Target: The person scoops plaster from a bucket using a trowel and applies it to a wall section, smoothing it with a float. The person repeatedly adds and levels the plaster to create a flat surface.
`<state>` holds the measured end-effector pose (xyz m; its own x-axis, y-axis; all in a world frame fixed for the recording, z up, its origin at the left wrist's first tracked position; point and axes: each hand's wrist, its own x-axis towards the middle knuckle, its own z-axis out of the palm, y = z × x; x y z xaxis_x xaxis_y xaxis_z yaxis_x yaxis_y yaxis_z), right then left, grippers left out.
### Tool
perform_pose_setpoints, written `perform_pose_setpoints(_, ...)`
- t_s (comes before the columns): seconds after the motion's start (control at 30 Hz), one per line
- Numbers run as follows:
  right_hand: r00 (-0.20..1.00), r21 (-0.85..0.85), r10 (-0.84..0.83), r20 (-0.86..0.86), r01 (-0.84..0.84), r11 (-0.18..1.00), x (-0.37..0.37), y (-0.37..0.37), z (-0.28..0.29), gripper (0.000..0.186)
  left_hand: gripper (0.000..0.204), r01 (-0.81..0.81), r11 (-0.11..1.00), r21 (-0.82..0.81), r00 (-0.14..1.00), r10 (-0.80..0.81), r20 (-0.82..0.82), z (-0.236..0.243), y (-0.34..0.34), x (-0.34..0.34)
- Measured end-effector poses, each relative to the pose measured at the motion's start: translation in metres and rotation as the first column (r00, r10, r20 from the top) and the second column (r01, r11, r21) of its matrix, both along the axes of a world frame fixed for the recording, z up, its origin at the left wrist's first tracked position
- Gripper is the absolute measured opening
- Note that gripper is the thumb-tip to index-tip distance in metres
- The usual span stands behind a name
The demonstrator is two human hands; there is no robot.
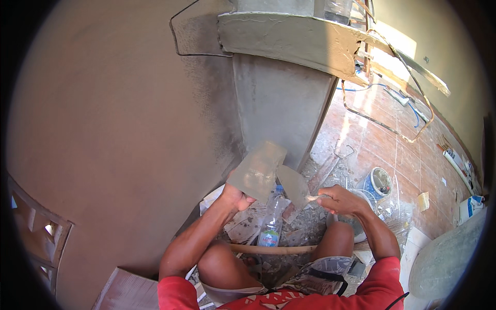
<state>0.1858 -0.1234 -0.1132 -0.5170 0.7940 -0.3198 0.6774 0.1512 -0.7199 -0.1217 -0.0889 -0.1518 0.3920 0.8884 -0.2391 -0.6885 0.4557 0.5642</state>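
My left hand is closed round the lower left edge of a flat, rectangular plate with a wet grey smear on its face. My right hand grips the short handle of a trowel, whose broad grey blade points left. The blade's upper corner meets or overlaps the plate's right edge; I cannot tell if they touch. Both tools hang above a debris-strewn floor, before a smooth grey panel. Below them a clear plastic bottle with a blue cap stands between my knees.
A wooden pole crosses between my knees. A bucket with grey contents stands to the right. Overhead juts a plastered ledge, with bent metal rods beside it. A large grey-green rounded container is at lower right.
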Motion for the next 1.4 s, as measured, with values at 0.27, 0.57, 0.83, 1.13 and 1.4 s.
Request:
perform_pose_setpoints(0.27, 0.959, 0.063, -0.271, -0.086, 0.276, 0.959, 0.064, -0.019, -0.013, 0.035, 0.031, -0.129, 0.991, 0.042, 0.945, 0.11, 0.31, 0.016, 0.007, -0.002)
perform_pose_setpoints(0.57, 0.704, 0.381, -0.687, 0.18, 0.594, 0.708, 0.137, -0.093, -0.031, 0.03, 0.036, -0.004, 0.972, 0.233, 0.956, -0.065, 0.287, 0.007, 0.001, 0.013)
perform_pose_setpoints(0.83, 0.67, 0.344, -0.742, -0.002, 0.697, 0.629, 0.189, -0.122, -0.129, 0.021, 0.042, -0.115, 0.902, 0.417, 0.932, -0.047, 0.358, 0.059, 0.008, 0.022)
perform_pose_setpoints(1.13, 0.591, 0.278, -0.804, 0.07, 0.762, 0.585, 0.176, -0.133, -0.109, 0.028, 0.038, -0.375, 0.616, 0.693, 0.92, 0.339, 0.196, 0.119, 0.064, 0.015)
perform_pose_setpoints(1.4, 0.637, 0.373, -0.77, -0.023, 0.72, 0.585, 0.196, -0.138, -0.159, 0.026, 0.041, -0.448, 0.388, 0.805, 0.753, 0.649, 0.106, 0.155, 0.112, 0.0)
